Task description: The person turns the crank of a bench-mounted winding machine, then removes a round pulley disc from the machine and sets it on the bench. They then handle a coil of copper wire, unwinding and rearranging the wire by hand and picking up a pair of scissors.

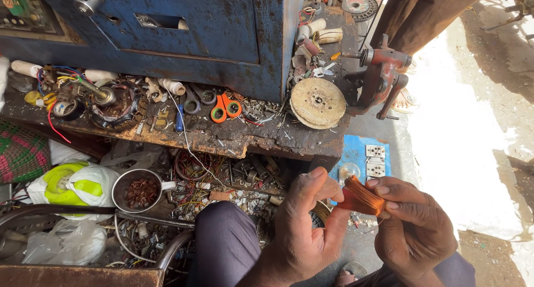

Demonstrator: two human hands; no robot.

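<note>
Now, line by line:

Coil [361,198]: bundle of thin copper wire, bright orange-brown, strands packed side by side and fanned a little toward the upper left; held low and right of centre, above the lap, in front of the bench [222,139].
Left hand [303,231]: thumb up and fingers curled around the coil's left end, pinching it.
Right hand [414,226]: fingertips closed on the coil's right end, thumb on top, knuckles toward the camera.
Cup [136,191]: round metal cup with a white handle stub, under the bench edge; holds dark reddish-brown scraps, kind not clear.
Bags: three seen at left; one white-and-yellow bag [72,184], one pale clear bag [64,242] below it, contents hidden, one more white one behind.
Basket [22,152]: woven green and pink, at far left, inside not visible.
Scissors [225,108]: one pair, orange handles, flat on the bench.
Disc [318,102]: one worn pale round disc, near the bench's right corner.
Vise [381,75]: one, red-brown, clamped at the bench's right end.
Stator [114,104]: one dark ring with windings, on the bench's left part.
Plates [375,160]: two small white ones, on a blue sheet on the ground.
</note>
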